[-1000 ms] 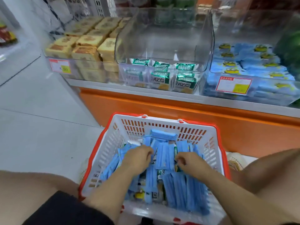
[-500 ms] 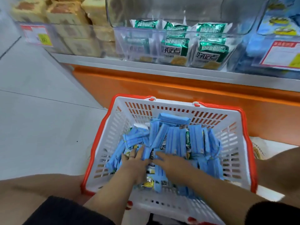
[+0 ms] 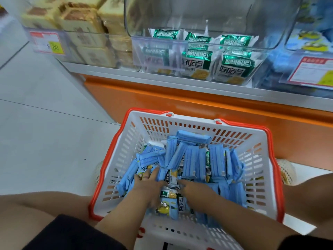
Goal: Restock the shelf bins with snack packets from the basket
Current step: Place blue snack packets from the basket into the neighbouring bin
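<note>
The blue snack packets (image 3: 194, 159) lie heaped in a white basket (image 3: 180, 123) with an orange rim. Most stand on edge, and a few near the front lie face up showing yellow and green print. Both hands are down in the heap at its near side. The left hand (image 3: 146, 184) lies flat on the packets, its fingers (image 3: 155, 171) straight and spread apart. The right hand (image 3: 196, 191) is just beside it with its fingers close together. Their tips are sunk among the packets, so I cannot tell if they grip one.

The basket stands between the person's knees, in front of the orange shelf base (image 3: 180, 100). On the shelf above, a clear middle bin (image 3: 158, 49) holds green-and-white packets (image 3: 234, 67). The left bin (image 3: 68, 56) holds yellowish wrapped cakes (image 3: 86, 38), and the right bin (image 3: 275, 76), which has a red-bordered price tag (image 3: 313, 71), holds more blue packets. A pale tiled floor (image 3: 45, 123) lies to the left.
</note>
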{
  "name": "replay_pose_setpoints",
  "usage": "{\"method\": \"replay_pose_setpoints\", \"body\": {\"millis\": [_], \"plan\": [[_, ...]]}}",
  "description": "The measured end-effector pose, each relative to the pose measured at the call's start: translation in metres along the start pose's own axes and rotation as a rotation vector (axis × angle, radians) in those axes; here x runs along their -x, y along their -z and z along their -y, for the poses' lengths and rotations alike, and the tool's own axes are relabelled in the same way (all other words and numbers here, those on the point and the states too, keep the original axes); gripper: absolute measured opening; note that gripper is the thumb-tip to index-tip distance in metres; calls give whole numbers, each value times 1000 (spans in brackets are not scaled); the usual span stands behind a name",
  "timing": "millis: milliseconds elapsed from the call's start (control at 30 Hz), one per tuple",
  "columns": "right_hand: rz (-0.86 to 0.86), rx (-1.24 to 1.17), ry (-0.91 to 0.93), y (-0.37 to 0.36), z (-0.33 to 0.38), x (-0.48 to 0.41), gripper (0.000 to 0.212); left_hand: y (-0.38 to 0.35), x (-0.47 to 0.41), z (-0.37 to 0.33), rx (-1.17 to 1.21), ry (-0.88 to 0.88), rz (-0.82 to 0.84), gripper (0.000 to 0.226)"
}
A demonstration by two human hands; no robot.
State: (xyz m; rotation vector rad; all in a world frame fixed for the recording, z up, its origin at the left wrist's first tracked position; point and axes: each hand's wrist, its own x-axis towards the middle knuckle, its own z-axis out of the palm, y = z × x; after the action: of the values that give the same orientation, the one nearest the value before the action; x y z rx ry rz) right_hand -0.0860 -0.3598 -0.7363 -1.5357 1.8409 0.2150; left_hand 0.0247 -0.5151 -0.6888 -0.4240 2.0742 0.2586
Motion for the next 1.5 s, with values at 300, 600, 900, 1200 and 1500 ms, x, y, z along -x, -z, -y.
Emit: {"method": "replay_pose_setpoints", "body": {"millis": [300, 600, 900, 1200, 1500], "plan": [[132, 7, -95, -6, 6, 26, 76, 7, 21, -13, -51, 18, 12, 71], [153, 13, -207, 0, 18, 6, 46, 5, 24, -7, -38, -12, -54, 66], [96, -602, -210, 56, -14, 20, 29, 6, 20, -6, 10, 39, 5, 57], [-533, -925, -79, 160, -9, 117, 15, 99, 82, -23, 859, -339, -327, 23], [-1229, -1319, 76, 240, -1, 215, 37, 185, 179, -100, 1312, -671, -808, 17]]}}
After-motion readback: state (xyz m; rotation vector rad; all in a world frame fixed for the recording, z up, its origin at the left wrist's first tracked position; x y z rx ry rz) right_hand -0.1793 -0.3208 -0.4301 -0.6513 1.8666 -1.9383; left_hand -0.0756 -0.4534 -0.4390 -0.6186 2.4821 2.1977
